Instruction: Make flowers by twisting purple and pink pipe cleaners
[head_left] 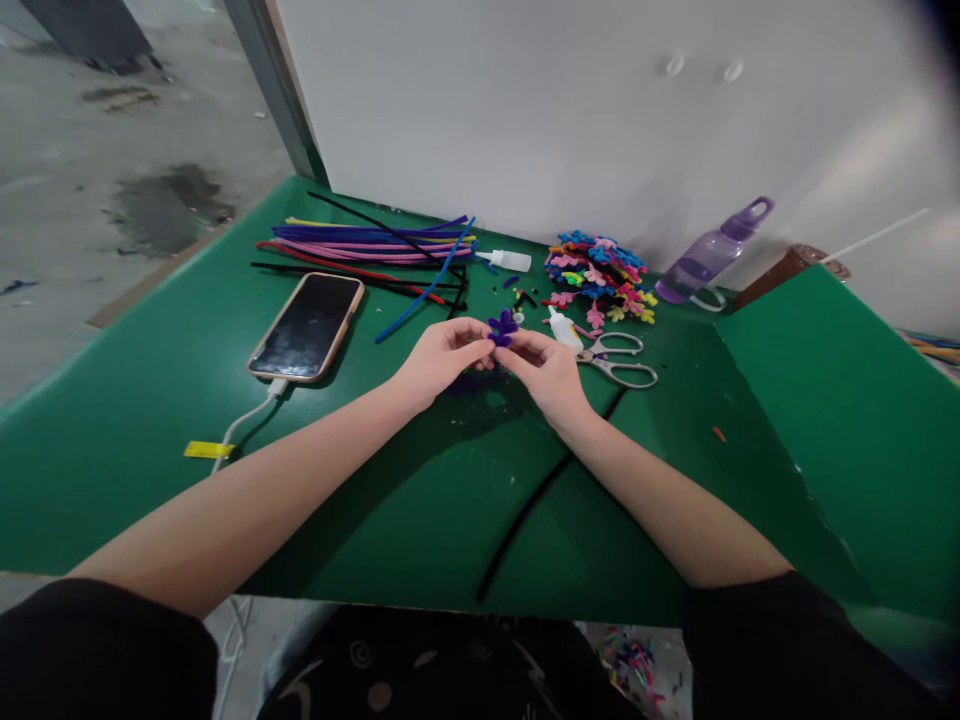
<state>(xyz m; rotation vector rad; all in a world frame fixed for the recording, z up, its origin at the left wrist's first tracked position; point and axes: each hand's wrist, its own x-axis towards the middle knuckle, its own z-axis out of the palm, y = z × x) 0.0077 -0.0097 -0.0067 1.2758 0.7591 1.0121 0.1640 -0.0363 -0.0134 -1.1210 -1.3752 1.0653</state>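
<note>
Between my two hands is a small purple pipe-cleaner flower (502,328), its looped petals pointing up and away from me. My left hand (455,355) pinches its lower left side, and my right hand (546,372) pinches the lower right. Both sets of fingers are closed on it, and the fingertips hide its base. Just beyond my right hand lie a small white glue bottle (564,330) and a pair of scissors (619,360) with grey handles; the blades are partly hidden. A black pipe cleaner (525,510) runs under my right forearm.
A phone (307,328) on a charging cable lies left on the green table (390,480). Behind are bundled pipe cleaners (375,243), another glue bottle (510,261) and a pile of colourful pipe-cleaner flowers (596,270). A purple water bottle (712,252) leans at the back right.
</note>
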